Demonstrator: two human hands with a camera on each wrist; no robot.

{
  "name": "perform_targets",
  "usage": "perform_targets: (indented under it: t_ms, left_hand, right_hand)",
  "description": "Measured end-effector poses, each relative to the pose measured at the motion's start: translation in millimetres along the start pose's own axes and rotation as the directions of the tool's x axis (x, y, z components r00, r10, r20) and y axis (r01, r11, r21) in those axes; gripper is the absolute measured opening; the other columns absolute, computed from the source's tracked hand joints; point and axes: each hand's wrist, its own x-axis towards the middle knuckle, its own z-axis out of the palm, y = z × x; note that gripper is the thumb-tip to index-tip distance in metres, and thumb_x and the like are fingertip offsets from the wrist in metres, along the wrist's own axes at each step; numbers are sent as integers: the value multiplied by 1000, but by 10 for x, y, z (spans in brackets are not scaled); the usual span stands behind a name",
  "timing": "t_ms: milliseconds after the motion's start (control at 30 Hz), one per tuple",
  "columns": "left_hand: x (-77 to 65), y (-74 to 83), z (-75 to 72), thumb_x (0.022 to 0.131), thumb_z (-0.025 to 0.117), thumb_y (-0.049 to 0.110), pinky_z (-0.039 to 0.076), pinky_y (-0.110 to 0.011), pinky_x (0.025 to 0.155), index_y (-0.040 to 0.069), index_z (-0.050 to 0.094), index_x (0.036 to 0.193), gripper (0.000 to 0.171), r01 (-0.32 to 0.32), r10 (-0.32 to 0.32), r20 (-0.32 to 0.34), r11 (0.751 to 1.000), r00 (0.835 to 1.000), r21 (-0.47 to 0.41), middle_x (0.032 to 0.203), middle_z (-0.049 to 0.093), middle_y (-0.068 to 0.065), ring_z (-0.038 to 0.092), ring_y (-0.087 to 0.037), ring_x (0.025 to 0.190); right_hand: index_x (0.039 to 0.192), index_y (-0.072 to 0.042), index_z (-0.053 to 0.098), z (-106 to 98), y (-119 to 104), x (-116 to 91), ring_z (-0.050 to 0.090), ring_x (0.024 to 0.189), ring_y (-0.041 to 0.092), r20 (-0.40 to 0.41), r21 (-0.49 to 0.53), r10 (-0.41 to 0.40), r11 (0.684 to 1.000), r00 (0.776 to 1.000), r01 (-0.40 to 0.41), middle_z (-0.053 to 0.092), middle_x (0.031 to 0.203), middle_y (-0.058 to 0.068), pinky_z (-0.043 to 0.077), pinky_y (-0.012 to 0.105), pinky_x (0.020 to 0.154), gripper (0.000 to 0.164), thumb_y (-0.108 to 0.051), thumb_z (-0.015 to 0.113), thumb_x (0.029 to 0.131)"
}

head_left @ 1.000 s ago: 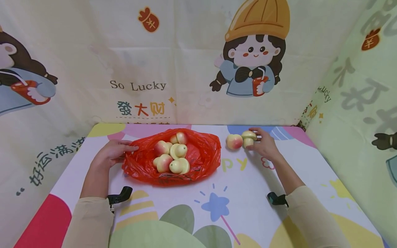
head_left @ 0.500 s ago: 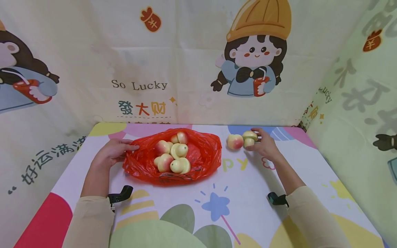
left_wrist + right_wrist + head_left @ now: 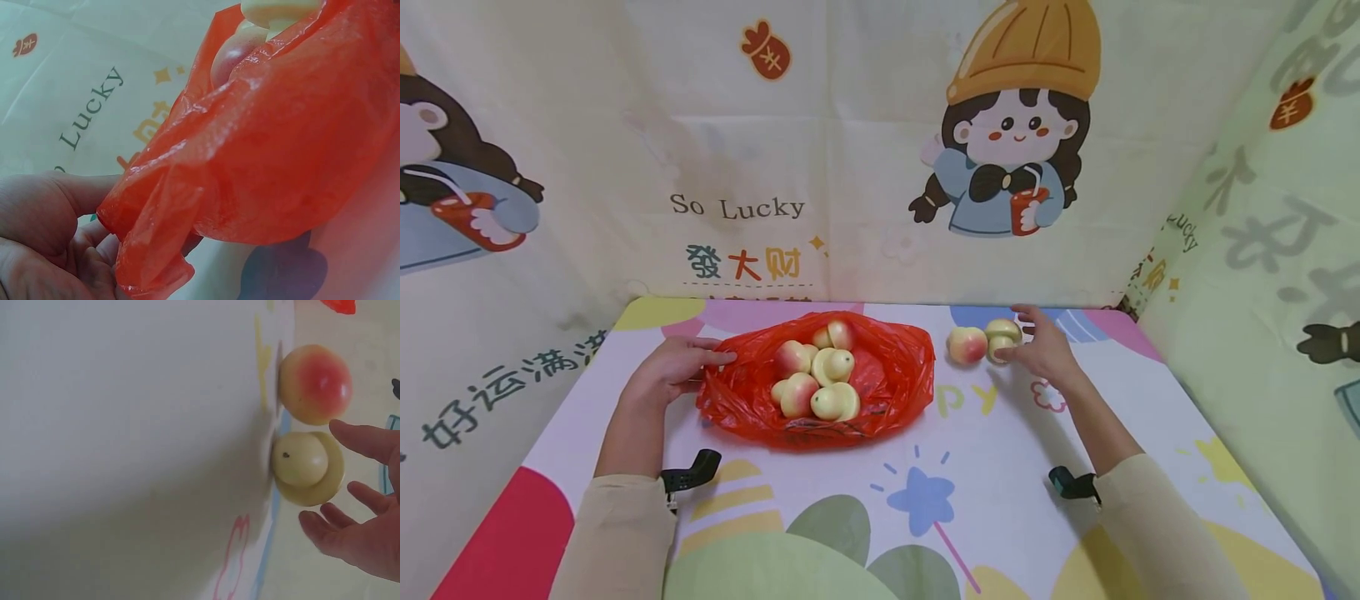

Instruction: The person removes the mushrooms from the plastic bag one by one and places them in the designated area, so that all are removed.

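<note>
A red plastic bag (image 3: 895,392) lies spread on the table, its mouth facing up. Inside it are several toy mushrooms (image 3: 835,402) and peaches (image 3: 793,357). My left hand (image 3: 679,367) pinches the bag's left edge between thumb and fingers; the left wrist view shows the gathered red film (image 3: 156,231) in its grip. To the right of the bag, a toy mushroom (image 3: 1002,330) stands on the table beside a pink and cream peach (image 3: 967,344). Around that mushroom my right hand (image 3: 1041,350) is spread, fingers apart and holding nothing. In the right wrist view the mushroom (image 3: 300,459) sits between thumb and fingertips.
A printed cloth covers the table (image 3: 880,492), which ends at a patterned curtain (image 3: 865,167) behind. Another curtain hangs on the right side. Small black wrist cameras (image 3: 692,473) are strapped to both forearms.
My right hand has let go of the mushroom; its fingers have spread and drawn slightly right. The mushroom stays beside the peach. The left hand and bag have not visibly moved.
</note>
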Motion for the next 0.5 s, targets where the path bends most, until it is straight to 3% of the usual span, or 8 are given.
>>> perform_targets:
  t_ms: [500]
  left_hand:
    - [3,3,3,100,70,32,62,-29,83,0,41,157,71,-3,3,0,1000,1000,-6,150,53,-26,66,-24,103]
  right_hand:
    - [152,-8,48,46,-343,-68,45,142,44,-96,90,-81,992,992,89,46,154,22,41,56,118,75,-10,83,86]
